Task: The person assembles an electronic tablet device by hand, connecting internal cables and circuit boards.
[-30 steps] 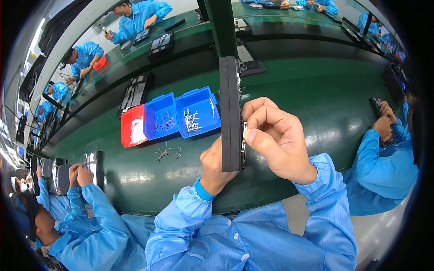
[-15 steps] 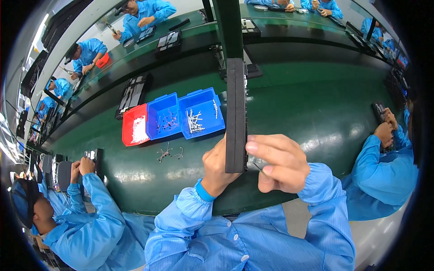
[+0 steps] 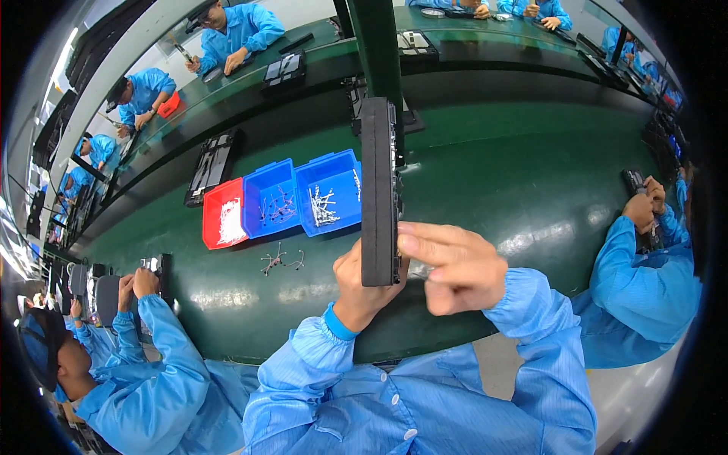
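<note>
A black, flat, box-like device (image 3: 378,193) stands on edge in front of me, its narrow side facing up. My left hand (image 3: 358,284) is closed around its lower left part, fingers partly hidden behind it. The device's right face shows only as a thin strip of small parts. My right hand (image 3: 459,265) is beside that face, with its foremost fingertips touching or nearly touching the edge. Its other fingers are curled, and a thin piece just shows by them, too blurred to name.
On the green table (image 3: 485,197) stand a red bin (image 3: 216,225) of white pieces and two blue bins (image 3: 305,168) of small cables. Loose cables (image 3: 280,259) lie nearer me. Another device (image 3: 213,165) lies beyond. A green post (image 3: 381,61) rises behind. Co-workers sit left (image 3: 163,349) and right (image 3: 644,265).
The device and both my hands have shifted slightly left. My right fingers have moved in along the device's edge, and the thin dark piece near my thumb shows less clearly.
</note>
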Tool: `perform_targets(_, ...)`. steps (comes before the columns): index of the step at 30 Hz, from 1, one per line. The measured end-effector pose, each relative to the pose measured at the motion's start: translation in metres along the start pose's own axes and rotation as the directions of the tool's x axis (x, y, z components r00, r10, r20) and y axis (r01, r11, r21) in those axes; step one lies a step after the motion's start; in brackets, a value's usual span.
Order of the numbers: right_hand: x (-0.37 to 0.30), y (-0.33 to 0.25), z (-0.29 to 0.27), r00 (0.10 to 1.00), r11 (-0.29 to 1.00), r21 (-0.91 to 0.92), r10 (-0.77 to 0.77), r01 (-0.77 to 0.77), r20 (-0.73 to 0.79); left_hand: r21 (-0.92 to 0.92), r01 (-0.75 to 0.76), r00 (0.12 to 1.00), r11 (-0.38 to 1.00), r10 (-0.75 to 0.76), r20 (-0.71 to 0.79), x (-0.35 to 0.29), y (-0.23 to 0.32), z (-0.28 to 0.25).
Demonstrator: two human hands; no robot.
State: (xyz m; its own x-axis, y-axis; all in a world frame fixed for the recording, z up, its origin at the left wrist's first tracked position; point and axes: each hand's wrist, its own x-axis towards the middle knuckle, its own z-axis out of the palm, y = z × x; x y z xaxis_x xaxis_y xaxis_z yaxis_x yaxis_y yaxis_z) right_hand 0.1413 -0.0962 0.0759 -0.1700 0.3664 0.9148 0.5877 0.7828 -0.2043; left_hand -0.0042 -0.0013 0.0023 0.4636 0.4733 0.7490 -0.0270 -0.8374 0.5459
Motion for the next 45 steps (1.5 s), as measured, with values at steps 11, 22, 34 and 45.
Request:
perform_targets(11,0.043,-0.027,0.001,0.66,0.459,0.692,0.751,-0.557,0.033,0.071,-0.097,0.995,0.993,0.099,-0.027,0.011,0.005,0.0)
perform_targets(22,0.047,-0.026,0.001,0.611,0.399,0.698,0.788,-0.595,0.07,0.037,-0.043,0.999,0.998,0.044,-0.021,0.006,0.004,0.002)
perform_targets(34,0.044,-0.027,0.002,0.615,0.419,0.677,0.786,-0.605,0.063,0.012,-0.009,1.0,1.0,0.009,0.01,0.006,0.004,0.001)
perform_targets(45,0.045,-0.028,0.002,0.564,0.391,0.663,0.824,-0.638,0.057,-0.021,0.027,0.998,0.999,-0.026,0.064,0.001,0.007,-0.004)
